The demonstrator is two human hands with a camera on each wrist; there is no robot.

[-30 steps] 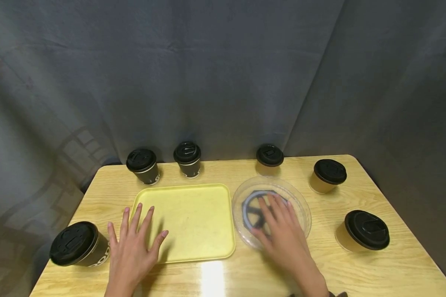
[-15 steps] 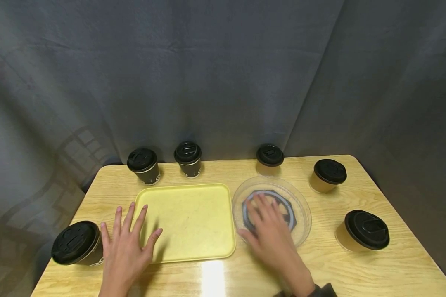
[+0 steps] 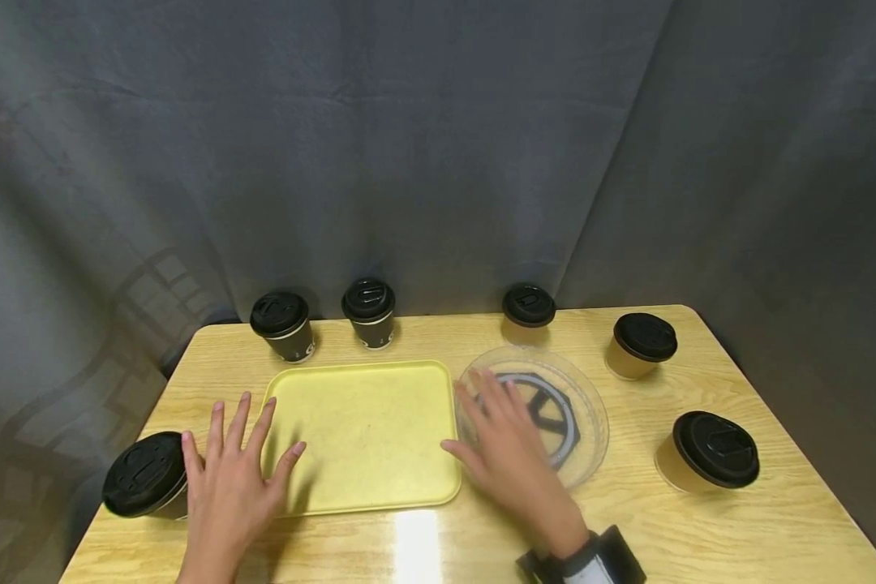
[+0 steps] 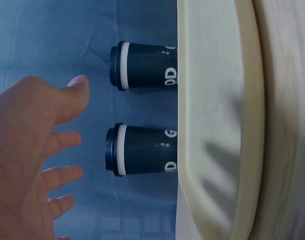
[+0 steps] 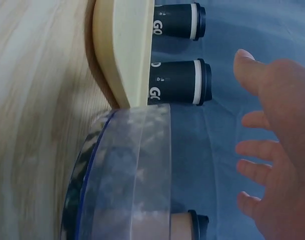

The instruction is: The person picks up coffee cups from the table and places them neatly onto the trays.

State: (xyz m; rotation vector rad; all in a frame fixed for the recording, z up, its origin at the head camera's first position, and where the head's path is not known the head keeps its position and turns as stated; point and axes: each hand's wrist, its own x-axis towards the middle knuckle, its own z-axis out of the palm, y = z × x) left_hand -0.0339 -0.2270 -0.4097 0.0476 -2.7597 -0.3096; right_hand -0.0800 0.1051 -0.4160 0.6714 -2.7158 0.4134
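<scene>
My left hand point(image 3: 229, 478) hovers with spread fingers over the left edge of the yellow tray point(image 3: 365, 438), close beside a dark paper cup with a black lid point(image 3: 144, 474). Nothing is in its grasp. My right hand point(image 3: 511, 454) is spread above the left part of a clear round plastic dish point(image 3: 591, 454), its thumb reaching to the tray's right edge. It holds nothing either. A dark ring with spokes point(image 3: 551, 405) shows through the dish's bottom. In the wrist views, both the left hand point(image 4: 27, 150) and the right hand point(image 5: 282, 145) are above tray and dish height.
Two dark lidded cups, one point(image 3: 282, 327) and another point(image 3: 368, 313), stand behind the tray. Tan lidded cups stand behind the dish point(image 3: 528, 315), at the back right point(image 3: 640, 346) and at the right point(image 3: 708, 452). A grey curtain point(image 3: 438, 162) hangs behind the wooden table point(image 3: 745, 535).
My right hand has moved left across the dish toward the tray, uncovering more of the ring. My left hand has drifted left, now overlapping the nearest dark cup. Cups, tray and dish stay put.
</scene>
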